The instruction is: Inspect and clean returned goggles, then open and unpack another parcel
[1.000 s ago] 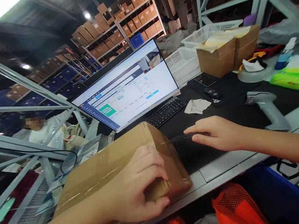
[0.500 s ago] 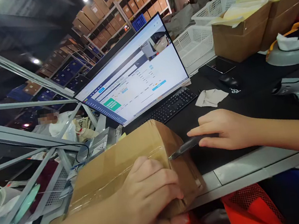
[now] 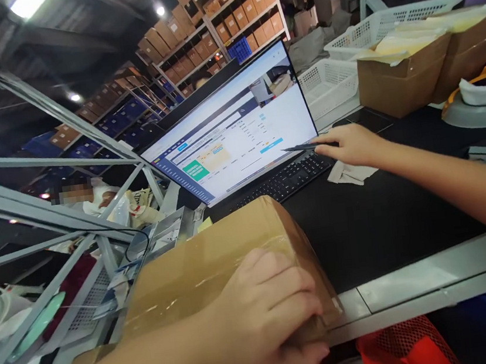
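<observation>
A brown cardboard box (image 3: 199,258), with shiny clear tape along it, lies at the desk's near left edge. My left hand (image 3: 271,308) is clamped over its near right corner, fingers bent across the top and the thumb low on the side. The palm hides part of the box. Up by the monitor (image 3: 229,142), my right hand (image 3: 349,144) grips a slim black-handled knife (image 3: 298,148). Its pointed tip is turned left, in front of the screen's lower right part and above the keyboard (image 3: 286,176).
Crumpled paper (image 3: 350,173) lies on the black desk mat (image 3: 389,217) below my right wrist. White baskets (image 3: 328,86) and an open carton (image 3: 403,82) of yellowish sheets stand at the back right. Metal frame bars rise at left, with a person beyond. A red mesh bag (image 3: 400,346) hangs under the desk edge.
My right hand has lifted the knife off the box's taped edge and carried it up and away to the monitor. My left hand has kept its hold on the box. The view has shifted slightly.
</observation>
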### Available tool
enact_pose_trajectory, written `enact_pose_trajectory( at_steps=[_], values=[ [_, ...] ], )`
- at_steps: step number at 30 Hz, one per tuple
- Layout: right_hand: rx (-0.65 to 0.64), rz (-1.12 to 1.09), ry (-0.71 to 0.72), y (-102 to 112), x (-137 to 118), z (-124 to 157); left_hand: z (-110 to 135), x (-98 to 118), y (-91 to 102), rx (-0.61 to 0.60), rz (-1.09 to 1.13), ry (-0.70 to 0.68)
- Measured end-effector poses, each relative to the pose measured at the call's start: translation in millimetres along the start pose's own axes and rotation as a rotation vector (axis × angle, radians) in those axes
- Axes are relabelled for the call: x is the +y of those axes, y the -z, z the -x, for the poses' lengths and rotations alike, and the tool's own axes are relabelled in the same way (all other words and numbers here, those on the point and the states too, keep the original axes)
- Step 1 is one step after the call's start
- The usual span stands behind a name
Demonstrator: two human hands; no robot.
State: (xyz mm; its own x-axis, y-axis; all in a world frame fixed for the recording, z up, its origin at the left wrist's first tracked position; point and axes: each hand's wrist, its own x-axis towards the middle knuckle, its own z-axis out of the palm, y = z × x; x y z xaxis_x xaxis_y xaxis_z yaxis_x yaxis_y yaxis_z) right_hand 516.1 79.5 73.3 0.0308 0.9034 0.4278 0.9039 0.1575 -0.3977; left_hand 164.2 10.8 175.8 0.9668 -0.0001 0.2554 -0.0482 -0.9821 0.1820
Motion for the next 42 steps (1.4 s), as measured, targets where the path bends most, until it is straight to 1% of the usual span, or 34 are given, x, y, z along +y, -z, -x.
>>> enact_pose_trajectory(
  at_steps=[1,3,5,7,8,9,10,11,12,13,14,15,16,17,18,19,21,23,25,27,30,32,33,34,35,36,37,39,40,41,42],
  values=[
    [0.003,-0.065,-0.006,-1.9,-9.2,6.5,-1.6,0.0,1.2,-0.001,-0.022,-0.037],
    [0.001,-0.172,-0.008,-3.7,-35.7,27.1,-1.0,2.0,7.7,-0.026,-0.116,-0.130],
    [-0.004,-0.227,-0.023,-0.3,-62.9,51.0,10.0,5.8,22.2,-0.098,-0.233,-0.175],
    [-0.013,-0.241,-0.039,8.9,-82.4,71.6,37.2,8.3,44.6,-0.169,-0.296,-0.125],
    [-0.026,-0.236,-0.054,15.0,-88.4,79.5,58.2,8.2,57.3,-0.184,-0.305,-0.054],
    [-0.044,-0.226,-0.080,21.4,-92.3,85.4,84.0,7.1,69.3,-0.163,-0.310,0.046],
    [-0.065,-0.209,-0.115,27.8,-94.5,89.3,114.3,5.2,79.2,-0.114,-0.315,0.166],
    [-0.071,-0.186,-0.151,33.6,-95.8,91.3,147.7,2.7,85.8,-0.023,-0.325,0.332],
    [-0.069,-0.163,-0.185,38.5,-97.2,91.5,182.7,0.3,87.9,0.105,-0.322,0.515],
    [-0.060,-0.142,-0.206,42.5,-99.5,90.0,217.2,-1.7,84.9,0.272,-0.310,0.660],
    [-0.041,-0.124,-0.211,45.4,-103.8,86.8,249.0,-3.0,76.9,0.448,-0.289,0.779],
    [-0.031,-0.113,-0.199,47.5,-110.7,82.3,276.2,-3.4,64.5,0.567,-0.236,0.858],
    [-0.030,-0.108,-0.165,48.9,-121.0,76.7,297.7,-2.9,49.0,0.650,-0.152,0.904],
    [-0.040,-0.108,-0.106,49.5,-134.8,70.1,312.6,-1.7,31.8,0.710,-0.049,0.934],
    [-0.061,-0.109,-0.030,49.4,-152.4,63.0,321.4,0.1,14.5,0.753,0.053,0.929],
    [-0.095,-0.105,0.058,48.5,-173.1,55.4,324.7,2.4,-1.7,0.793,0.135,0.908],
    [-0.185,-0.082,0.237,44.1,-221.6,39.7,320.3,7.9,-27.6,0.906,0.189,0.867],
    [-0.257,-0.026,0.392,36.2,-273.3,24.0,309.4,13.7,-43.8,1.039,0.194,0.878],
    [-0.297,0.051,0.511,25.7,-321.4,9.2,299.5,18.6,-53.0,1.164,0.219,0.925],
    [-0.323,0.136,0.612,14.7,-362.4,-4.3,293.8,21.5,-58.8,1.278,0.234,0.947],
    [-0.385,0.272,0.742,0.2,-412.2,-21.6,294.6,20.1,-61.2,1.393,0.180,0.887],
    [-0.423,0.396,0.782,-8.6,-441.8,-30.5,300.3,15.5,-53.1,1.438,0.054,0.824],
    [-0.434,0.459,0.786,-13.3,-456.3,-34.0,304.2,12.4,-44.9,1.444,-0.040,0.796],
    [-0.443,0.510,0.788,-18.2,-470.9,-36.7,308.5,9.0,-33.9,1.427,-0.136,0.774],
    [-0.454,0.544,0.795,-23.5,-485.5,-38.9,313.0,5.3,-20.4,1.379,-0.215,0.760],
    [-0.466,0.560,0.810,-28.9,-500.0,-40.4,317.3,1.4,-5.4,1.298,-0.260,0.752],
    [-0.481,0.560,0.835,-34.5,-514.2,-41.5,321.3,-2.6,10.3,1.191,-0.252,0.756],
    [-0.515,0.544,0.894,-44.8,-540.0,-43.0,328.2,-11.0,39.3,0.988,-0.134,0.737],
    [-0.523,0.527,0.921,-49.0,-550.5,-43.7,331.2,-15.4,50.7,0.928,-0.059,0.709],
    [-0.521,0.498,0.943,-52.3,-558.6,-44.7,334.2,-19.8,59.3,0.899,0.006,0.672],
    [-0.507,0.455,0.956,-54.3,-563.6,-46.3,337.4,-24.3,64.6,0.896,0.055,0.638]
  ],
)
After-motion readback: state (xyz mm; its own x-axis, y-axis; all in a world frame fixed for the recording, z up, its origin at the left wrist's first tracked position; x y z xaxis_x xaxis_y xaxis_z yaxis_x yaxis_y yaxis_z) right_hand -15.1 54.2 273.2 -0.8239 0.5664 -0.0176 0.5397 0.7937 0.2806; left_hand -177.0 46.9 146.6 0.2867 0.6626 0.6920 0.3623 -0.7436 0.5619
